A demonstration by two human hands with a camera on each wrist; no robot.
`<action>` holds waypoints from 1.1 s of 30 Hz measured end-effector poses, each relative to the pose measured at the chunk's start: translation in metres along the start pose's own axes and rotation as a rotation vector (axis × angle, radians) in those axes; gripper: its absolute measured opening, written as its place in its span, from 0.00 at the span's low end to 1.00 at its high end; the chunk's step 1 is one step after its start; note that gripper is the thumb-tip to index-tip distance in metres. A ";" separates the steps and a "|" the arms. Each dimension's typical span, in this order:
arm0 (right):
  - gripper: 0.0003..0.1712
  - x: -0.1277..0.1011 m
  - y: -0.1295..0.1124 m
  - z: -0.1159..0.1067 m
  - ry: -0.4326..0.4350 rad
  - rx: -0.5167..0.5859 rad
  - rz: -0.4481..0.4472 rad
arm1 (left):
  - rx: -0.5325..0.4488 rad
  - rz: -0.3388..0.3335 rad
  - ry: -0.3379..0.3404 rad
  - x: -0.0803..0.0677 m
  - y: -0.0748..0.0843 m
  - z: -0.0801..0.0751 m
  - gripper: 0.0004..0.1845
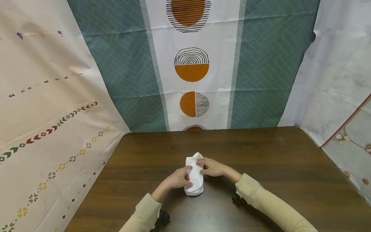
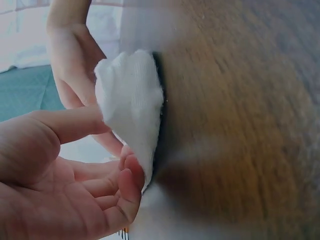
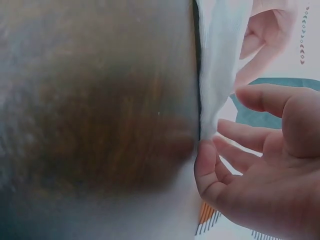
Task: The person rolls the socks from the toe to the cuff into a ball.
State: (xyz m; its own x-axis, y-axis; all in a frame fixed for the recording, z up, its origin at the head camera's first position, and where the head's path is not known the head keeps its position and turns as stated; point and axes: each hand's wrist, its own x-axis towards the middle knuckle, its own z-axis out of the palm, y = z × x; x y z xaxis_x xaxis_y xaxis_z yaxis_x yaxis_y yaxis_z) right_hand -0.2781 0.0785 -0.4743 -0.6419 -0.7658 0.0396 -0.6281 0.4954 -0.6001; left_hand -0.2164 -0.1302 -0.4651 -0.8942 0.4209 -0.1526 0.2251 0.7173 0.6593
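Patterned cloths hang behind the dark desk (image 1: 261, 167); both hands, left hand (image 1: 176, 178) and right hand (image 1: 211, 167), seemingly pinch a folded white cloth (image 1: 195, 175), fingers curled on it.

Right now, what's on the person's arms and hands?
Both arms wear long cream sleeves, left sleeve and right sleeve, snug to the wrists. Left hand and right hand are bare: no gloves or rings visible. A small black device sits under each wrist.

Head view high, facing down, wrist views close, sharing table (image 1: 261, 161)
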 end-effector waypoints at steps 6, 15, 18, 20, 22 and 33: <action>0.21 -0.003 -0.002 -0.001 0.045 -0.008 0.009 | -0.018 0.065 0.005 -0.001 0.002 -0.001 0.24; 0.20 -0.003 -0.010 0.002 0.098 0.024 0.028 | -0.046 0.118 0.052 -0.005 -0.007 -0.002 0.12; 0.18 -0.003 -0.012 0.003 0.139 -0.008 0.021 | -0.046 0.146 0.084 -0.005 -0.008 -0.004 0.11; 0.17 -0.004 -0.014 0.003 0.171 -0.021 0.014 | -0.044 0.157 0.095 -0.006 -0.009 -0.004 0.11; 0.15 -0.004 -0.016 0.004 0.199 -0.041 0.005 | -0.048 0.164 0.095 -0.007 -0.008 -0.004 0.10; 0.10 -0.014 -0.035 0.009 0.197 -0.203 -0.058 | -0.061 0.199 0.055 -0.017 -0.005 -0.001 0.10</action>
State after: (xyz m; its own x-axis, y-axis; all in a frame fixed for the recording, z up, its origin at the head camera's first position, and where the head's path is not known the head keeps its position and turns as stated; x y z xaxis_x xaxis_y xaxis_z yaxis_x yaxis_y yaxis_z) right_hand -0.2435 0.0686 -0.4610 -0.6629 -0.7108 0.2354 -0.7288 0.5404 -0.4205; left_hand -0.2025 -0.1412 -0.4647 -0.8546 0.5188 0.0238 0.3766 0.5877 0.7161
